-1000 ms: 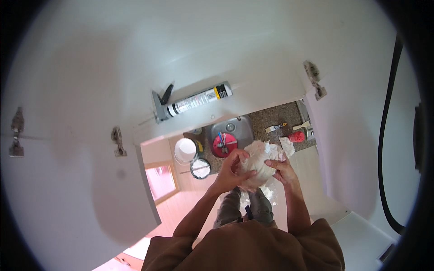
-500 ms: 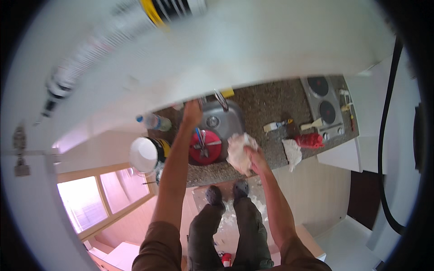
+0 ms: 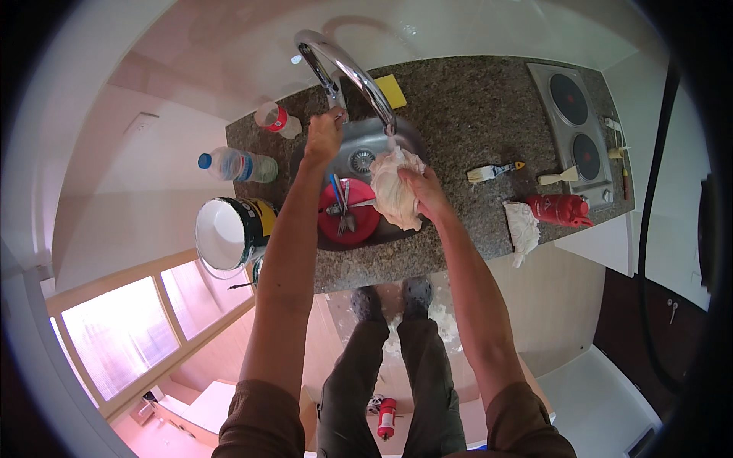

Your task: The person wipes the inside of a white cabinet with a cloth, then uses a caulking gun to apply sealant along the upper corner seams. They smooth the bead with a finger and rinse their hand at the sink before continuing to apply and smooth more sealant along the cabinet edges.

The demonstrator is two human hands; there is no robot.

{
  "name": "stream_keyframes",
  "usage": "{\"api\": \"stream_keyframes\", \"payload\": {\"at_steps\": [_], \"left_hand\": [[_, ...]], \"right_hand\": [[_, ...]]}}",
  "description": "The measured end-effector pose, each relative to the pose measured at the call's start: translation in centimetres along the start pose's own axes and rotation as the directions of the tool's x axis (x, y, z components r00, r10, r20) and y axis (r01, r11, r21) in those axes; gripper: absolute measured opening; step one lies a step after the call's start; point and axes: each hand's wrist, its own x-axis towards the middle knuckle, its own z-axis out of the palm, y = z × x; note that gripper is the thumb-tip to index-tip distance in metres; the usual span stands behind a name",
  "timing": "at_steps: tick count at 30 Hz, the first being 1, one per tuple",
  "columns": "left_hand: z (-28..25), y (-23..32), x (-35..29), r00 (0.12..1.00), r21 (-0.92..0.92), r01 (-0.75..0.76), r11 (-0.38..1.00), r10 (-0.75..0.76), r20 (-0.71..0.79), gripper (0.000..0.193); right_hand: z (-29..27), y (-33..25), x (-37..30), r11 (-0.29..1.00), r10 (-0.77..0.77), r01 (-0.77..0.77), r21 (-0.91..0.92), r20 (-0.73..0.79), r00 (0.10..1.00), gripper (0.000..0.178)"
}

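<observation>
My left hand (image 3: 324,140) is closed at the base of the chrome faucet (image 3: 357,76), on its handle, which the fingers mostly cover. In my right hand (image 3: 427,195) is a crumpled, off-white cloth (image 3: 391,191), held over the right side of the steel sink (image 3: 408,136). The cloth's top lies just under the spout; I cannot tell whether water is running. Left of the cloth, a round red plate (image 3: 365,227) sits in the sink, with forks and other cutlery (image 3: 345,204) on it.
Left of the sink stand a plastic bottle (image 3: 238,165), a cup (image 3: 276,118) and a white-lined bucket (image 3: 225,235). A yellow sponge (image 3: 390,91) lies behind. To the right are a paintbrush (image 3: 495,172), a red bottle (image 3: 559,209), a white rag (image 3: 521,229) and a two-plate hob (image 3: 569,99).
My right hand has brought the cloth farther into the sink, up under the spout. My left hand stays by the faucet base. The view has shifted, showing the whole faucet.
</observation>
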Motion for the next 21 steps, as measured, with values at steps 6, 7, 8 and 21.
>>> {"api": "stream_keyframes", "payload": {"at_steps": [6,7,8,21], "left_hand": [[3.4,3.5,-3.2,0.910,-0.256,0.003,0.967,-0.109,-0.401,0.029],[4.8,3.5,-4.8,0.964,-0.266,0.155,0.951,-0.204,-0.168,0.033],[6.1,1.6,-6.6,0.952,-0.221,0.305,0.926,-0.301,0.052,0.039],[13.9,3.4,-9.1,0.837,-0.606,0.467,0.644,-0.544,0.066,0.028]], "right_hand": [[-1.8,-0.3,1.8,0.989,-0.035,0.037,-0.144,0.015,0.999,0.038],[-2.2,-0.3,1.7,0.991,-0.021,0.020,-0.133,-0.002,1.000,0.038],[-1.5,0.4,2.2,0.993,-0.003,0.004,-0.114,0.008,1.000,0.038],[0.0,3.0,3.7,0.717,-0.335,0.075,-0.693,-0.249,0.909,0.029]]}}
